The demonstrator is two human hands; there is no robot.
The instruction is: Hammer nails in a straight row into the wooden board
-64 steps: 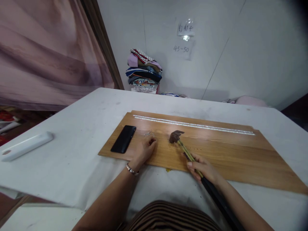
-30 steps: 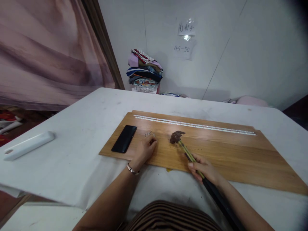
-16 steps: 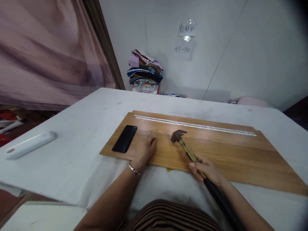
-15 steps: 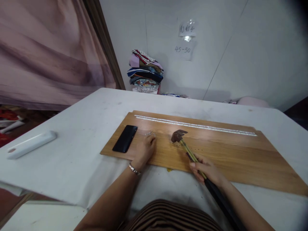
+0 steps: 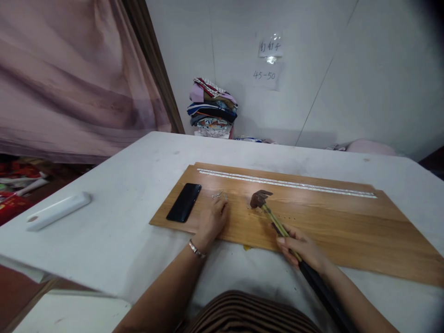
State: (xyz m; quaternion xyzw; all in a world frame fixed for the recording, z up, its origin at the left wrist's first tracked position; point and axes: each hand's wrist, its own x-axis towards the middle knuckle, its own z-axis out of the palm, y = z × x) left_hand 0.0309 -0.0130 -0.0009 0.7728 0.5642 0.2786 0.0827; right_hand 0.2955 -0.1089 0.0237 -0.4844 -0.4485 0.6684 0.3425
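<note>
My right hand (image 5: 303, 247) is wrapped round the handle of a claw hammer (image 5: 259, 199). The hammer's rusty head is over the middle of a wooden board (image 5: 333, 222), near a row of small dark dots or holes. My left hand (image 5: 213, 219) rests on the board's left part with its fingers curled together. Several thin silvery nails (image 5: 218, 194) lie just beyond these fingertips. Whether the fingers pinch a nail is hidden. A black phone (image 5: 183, 202) lies on the board to the left of that hand.
Two pale measuring strips (image 5: 284, 182) run along the board's far side. The board lies on a white table (image 5: 114, 185), with a white plastic handle-like object (image 5: 58, 211) at the left. Behind the table stands a pile of folded cloth (image 5: 212, 108) against the wall.
The whole view has shifted slightly, so things appear a little lower and further right. My left hand stays by the nails, its fingers slightly more drawn in. The hammer keeps its place over the board.
</note>
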